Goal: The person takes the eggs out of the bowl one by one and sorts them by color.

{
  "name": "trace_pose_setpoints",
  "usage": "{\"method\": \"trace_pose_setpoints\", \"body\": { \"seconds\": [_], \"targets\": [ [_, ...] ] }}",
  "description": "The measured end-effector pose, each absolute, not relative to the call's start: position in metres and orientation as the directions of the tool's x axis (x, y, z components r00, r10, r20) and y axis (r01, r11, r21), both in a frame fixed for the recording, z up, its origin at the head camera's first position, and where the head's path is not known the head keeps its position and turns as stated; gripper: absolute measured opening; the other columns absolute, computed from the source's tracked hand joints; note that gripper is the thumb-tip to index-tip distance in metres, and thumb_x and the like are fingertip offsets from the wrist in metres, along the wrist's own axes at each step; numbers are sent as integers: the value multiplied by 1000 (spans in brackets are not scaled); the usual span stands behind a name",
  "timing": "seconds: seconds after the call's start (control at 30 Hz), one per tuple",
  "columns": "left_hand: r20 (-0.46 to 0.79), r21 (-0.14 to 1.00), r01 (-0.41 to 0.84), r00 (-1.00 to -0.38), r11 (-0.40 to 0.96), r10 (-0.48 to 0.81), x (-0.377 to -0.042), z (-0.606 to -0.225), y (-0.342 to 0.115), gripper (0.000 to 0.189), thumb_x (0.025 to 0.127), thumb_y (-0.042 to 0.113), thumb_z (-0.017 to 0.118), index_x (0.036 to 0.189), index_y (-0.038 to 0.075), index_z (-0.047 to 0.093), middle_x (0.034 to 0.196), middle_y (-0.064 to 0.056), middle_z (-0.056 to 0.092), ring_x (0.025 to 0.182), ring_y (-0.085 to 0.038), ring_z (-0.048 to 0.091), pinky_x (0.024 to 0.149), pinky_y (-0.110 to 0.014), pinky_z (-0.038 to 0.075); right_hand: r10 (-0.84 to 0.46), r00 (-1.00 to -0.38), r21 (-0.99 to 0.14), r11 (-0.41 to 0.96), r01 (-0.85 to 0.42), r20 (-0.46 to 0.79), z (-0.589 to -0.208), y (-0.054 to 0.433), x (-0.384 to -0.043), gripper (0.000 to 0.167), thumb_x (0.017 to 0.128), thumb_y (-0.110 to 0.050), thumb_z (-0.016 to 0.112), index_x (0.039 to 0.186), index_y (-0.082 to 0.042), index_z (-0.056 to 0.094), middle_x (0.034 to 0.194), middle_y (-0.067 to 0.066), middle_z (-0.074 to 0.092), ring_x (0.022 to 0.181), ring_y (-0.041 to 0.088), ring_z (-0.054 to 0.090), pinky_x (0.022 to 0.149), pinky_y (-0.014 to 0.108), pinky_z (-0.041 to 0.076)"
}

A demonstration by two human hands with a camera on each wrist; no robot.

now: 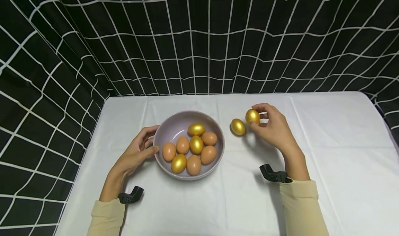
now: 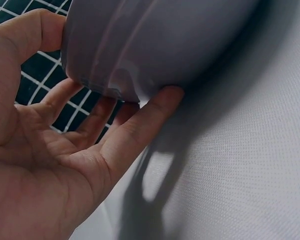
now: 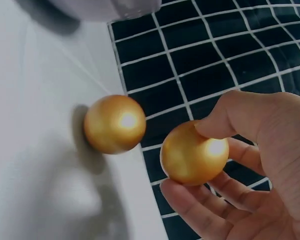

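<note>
On the left, my left hand [image 1: 137, 153] holds the side of a greyish-mauve bowl [image 1: 169, 128], thumb at the rim and fingers spread along the outer wall. The left wrist view shows the bowl's wall [image 2: 155, 45] from low down, with the fingertips against it. Inside lie several brown eggs [image 1: 194, 165] and 3 gold eggs [image 1: 179, 163]. To the right of the bowl, my right hand [image 1: 274, 128] pinches another gold egg [image 3: 192, 157] between thumb and fingers. Close beside that one, a further gold egg [image 3: 115, 124] rests on the tablecloth.
A white cloth [image 1: 336, 142] with fold creases covers the table. Black fabric with a white grid [image 1: 218, 42] rises behind the table's far edge and along its left side. Each wrist wears a small black camera [image 1: 274, 175].
</note>
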State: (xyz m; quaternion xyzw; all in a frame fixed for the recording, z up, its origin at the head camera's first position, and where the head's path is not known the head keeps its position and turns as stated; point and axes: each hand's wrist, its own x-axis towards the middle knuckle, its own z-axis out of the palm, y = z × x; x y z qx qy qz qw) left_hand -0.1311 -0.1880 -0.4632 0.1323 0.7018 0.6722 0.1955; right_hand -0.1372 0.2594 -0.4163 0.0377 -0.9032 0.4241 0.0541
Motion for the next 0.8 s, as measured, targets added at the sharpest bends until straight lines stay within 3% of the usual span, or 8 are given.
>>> {"method": "trace_pose_setpoints", "body": {
  "seconds": [0.13,0.2,0.8],
  "targets": [
    [-96,995,-79,-890,56,445,-131,-463,-189,69,97,0,63,159,9,36,162,-18,40,129,-8,61,89,-32,65,-30,-994,-733,673,-98,106,-421,259,-139,44,90,-8,72,132,-2,64,131,23,64,116,44,68,97,49,60],
    [-97,995,-80,-890,57,445,-132,-463,-190,69,97,0,64,160,10,37,162,-18,40,129,-8,61,90,-33,64,-28,-996,-716,694,-81,85,-423,259,-140,45,89,-9,73,132,-2,64,130,23,64,117,45,68,100,55,56],
    [-100,995,-83,-891,58,442,-133,-463,-189,69,96,2,65,159,10,37,162,-17,40,130,-11,61,91,-35,65,-36,-999,-625,780,-38,16,-436,262,-143,47,92,-16,72,135,-1,63,130,27,64,114,42,65,98,56,49]
  ]
}}
